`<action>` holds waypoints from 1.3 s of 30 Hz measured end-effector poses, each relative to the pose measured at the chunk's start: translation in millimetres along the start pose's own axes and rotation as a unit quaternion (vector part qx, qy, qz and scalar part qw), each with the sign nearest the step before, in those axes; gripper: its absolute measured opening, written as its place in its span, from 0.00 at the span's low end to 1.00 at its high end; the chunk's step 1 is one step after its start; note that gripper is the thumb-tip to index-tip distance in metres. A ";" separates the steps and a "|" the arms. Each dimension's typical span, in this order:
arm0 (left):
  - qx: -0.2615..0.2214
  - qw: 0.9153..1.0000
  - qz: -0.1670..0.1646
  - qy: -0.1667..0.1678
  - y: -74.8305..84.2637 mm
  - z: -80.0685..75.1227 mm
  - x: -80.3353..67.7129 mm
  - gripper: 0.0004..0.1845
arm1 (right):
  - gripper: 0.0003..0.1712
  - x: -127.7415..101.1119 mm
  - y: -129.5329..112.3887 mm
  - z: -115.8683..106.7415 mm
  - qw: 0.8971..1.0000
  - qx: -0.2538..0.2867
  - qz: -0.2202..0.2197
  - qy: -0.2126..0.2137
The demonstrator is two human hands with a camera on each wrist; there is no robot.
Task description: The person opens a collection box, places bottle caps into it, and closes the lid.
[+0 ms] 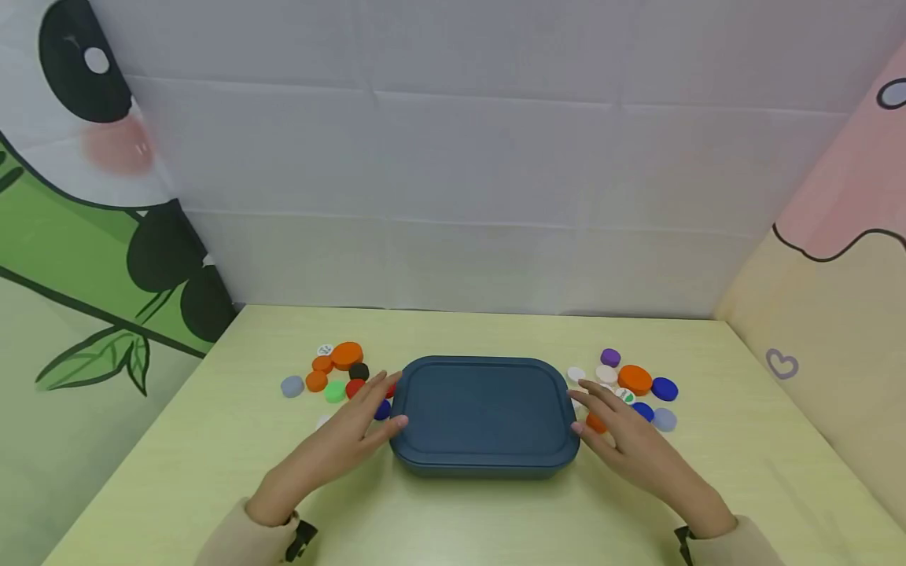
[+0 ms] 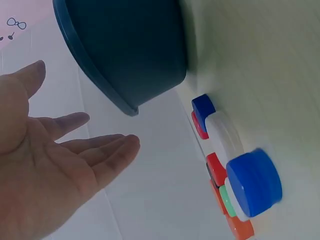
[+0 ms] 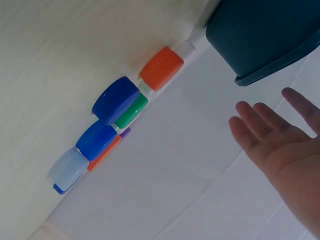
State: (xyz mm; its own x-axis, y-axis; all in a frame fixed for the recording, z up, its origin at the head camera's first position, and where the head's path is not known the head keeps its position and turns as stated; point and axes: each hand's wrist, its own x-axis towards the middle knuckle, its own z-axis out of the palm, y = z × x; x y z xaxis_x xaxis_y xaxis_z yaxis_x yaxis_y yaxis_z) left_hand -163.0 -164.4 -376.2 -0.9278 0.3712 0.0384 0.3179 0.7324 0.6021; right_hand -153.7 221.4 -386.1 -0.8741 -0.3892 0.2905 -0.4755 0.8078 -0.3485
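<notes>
A dark blue rectangular box [image 1: 484, 409] with a flat lid on top sits on the table between my two hands. At its left side is my left hand [image 1: 340, 444], fingers extended, and at its right side my right hand [image 1: 640, 448], held much the same way. Both wrist views show the palms turned toward the box with a gap between fingers and wall. Neither hand holds anything. Round bottle caps lie beyond each hand, such as a large orange cap [image 1: 347, 356] on the left and another orange cap [image 1: 635, 380] on the right. My hands partly cover both groups.
The pale wooden table [image 1: 467, 519] ends at a white cloth backdrop [image 1: 481, 267], with printed cartoon panels at both sides. Among the left caps are a green cap [image 1: 335, 391] and a black cap [image 1: 359, 371]. A purple cap [image 1: 610, 358] and a blue cap [image 1: 664, 389] lie right.
</notes>
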 end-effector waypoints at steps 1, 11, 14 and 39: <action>-0.004 1.000 0.001 -0.004 0.4 0.8 0.0 0.39 | 0.27 -0.3 -1.1 0.5 1.000 0.010 0.006 -0.009; 0.028 0.999 0.015 -0.028 1.5 7.8 0.0 0.39 | 0.25 -4.0 -4.8 4.6 0.997 0.045 -0.009 -0.054; 0.031 0.999 0.022 -0.035 1.9 7.7 -1.6 0.39 | 0.25 -4.9 -4.1 6.0 0.997 0.052 -0.017 -0.060; 0.034 0.995 0.058 -0.073 2.4 1.8 -4.2 0.43 | 0.34 -7.8 -1.0 7.7 0.995 0.033 -0.072 -0.059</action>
State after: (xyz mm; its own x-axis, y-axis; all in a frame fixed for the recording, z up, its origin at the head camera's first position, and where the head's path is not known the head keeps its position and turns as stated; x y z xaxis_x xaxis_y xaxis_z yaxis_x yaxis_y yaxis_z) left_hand -158.0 -163.1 -376.3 -0.8471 0.5312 -0.0137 0.4389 0.7140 0.5456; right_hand -147.2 220.2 -394.9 -0.8005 -0.5508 0.2363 -0.5983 0.7110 -0.3694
